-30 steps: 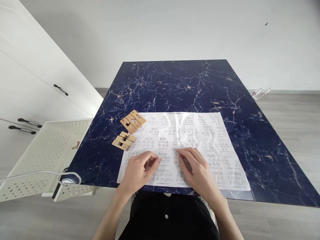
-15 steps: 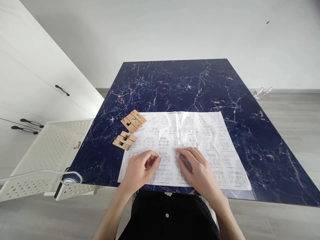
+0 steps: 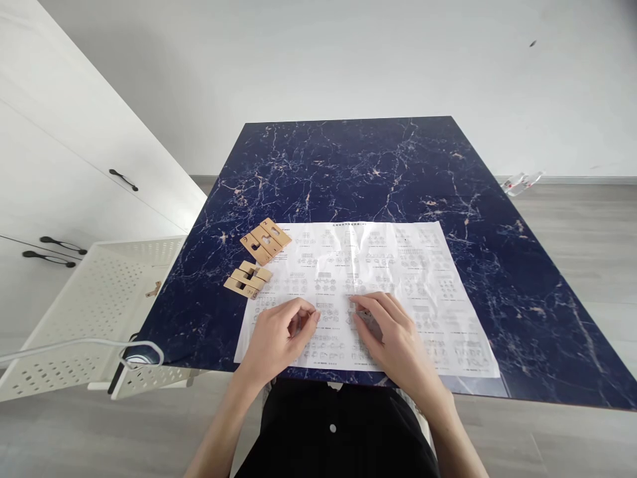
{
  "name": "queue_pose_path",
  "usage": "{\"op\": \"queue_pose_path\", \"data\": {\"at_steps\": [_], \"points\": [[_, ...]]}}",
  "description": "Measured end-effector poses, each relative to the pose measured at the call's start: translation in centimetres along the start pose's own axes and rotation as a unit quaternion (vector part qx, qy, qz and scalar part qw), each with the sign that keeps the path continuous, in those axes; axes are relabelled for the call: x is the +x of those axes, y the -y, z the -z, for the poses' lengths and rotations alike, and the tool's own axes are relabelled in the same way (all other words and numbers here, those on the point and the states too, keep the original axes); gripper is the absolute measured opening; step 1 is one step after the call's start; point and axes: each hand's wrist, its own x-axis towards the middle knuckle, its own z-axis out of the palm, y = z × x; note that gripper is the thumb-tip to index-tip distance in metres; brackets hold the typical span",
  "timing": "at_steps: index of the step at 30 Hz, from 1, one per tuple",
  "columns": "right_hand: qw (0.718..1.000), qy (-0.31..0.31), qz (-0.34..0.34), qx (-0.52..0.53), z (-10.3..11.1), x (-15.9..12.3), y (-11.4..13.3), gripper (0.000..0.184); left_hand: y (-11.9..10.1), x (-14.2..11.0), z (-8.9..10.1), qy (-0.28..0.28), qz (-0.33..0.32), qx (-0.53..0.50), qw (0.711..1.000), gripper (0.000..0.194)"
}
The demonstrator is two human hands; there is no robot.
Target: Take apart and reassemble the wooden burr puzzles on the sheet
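A large white printed sheet (image 3: 398, 265) with many small diagrams lies on a dark blue marbled table (image 3: 348, 166). My left hand (image 3: 276, 342) rests on the sheet's near left part, fingers curled inward with nothing visible in them. My right hand (image 3: 393, 335) lies on the sheet just right of it, fingers bent and resting on the paper, index tip pointing left. At the sheet's left edge are two groups of flat notched wooden pieces, the farther group (image 3: 265, 241) and the nearer group (image 3: 247, 279), both apart from my hands.
A white perforated basket (image 3: 89, 312) with a wire handle stands left of the table, a small wooden piece (image 3: 152, 289) inside. White cabinets with black handles (image 3: 54, 244) line the left wall. A small clear object (image 3: 520, 182) lies on the floor at the far right.
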Motion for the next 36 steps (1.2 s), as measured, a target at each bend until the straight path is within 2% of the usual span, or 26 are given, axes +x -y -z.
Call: {"op": "queue_pose_path", "data": {"at_steps": [36], "points": [[1.0,-0.003,-0.002,-0.002,-0.05,-0.1,-0.08,0.026,-0.16,-0.07,0.05,-0.001,0.007,-0.005,1.0,0.026]]}}
